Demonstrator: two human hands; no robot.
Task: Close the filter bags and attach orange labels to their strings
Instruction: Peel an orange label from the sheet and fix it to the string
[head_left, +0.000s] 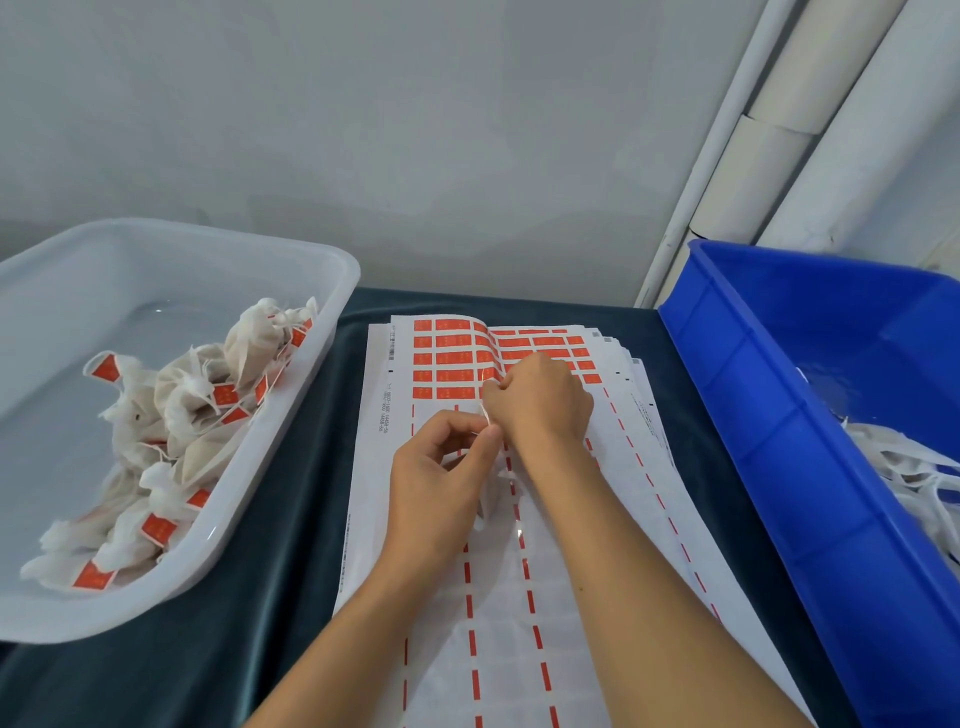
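Note:
A stack of label sheets (441, 623) lies in the middle of the table, with orange labels (452, 358) left in its far rows. My left hand (441, 478) pinches a thin white string (485, 415) over the sheet, and a white filter bag (491, 501) hangs partly hidden beneath that hand. My right hand (540, 400) sits curled at the near row of orange labels, fingertips on the sheet's lifted edge. Whether it holds a label is hidden.
A clear plastic tub (291, 415) at the left holds several closed bags with orange labels. A blue bin (753, 415) at the right holds unlabelled white bags (914, 478). Dark green cloth (291, 519) covers the table. A wall and white pipes stand behind.

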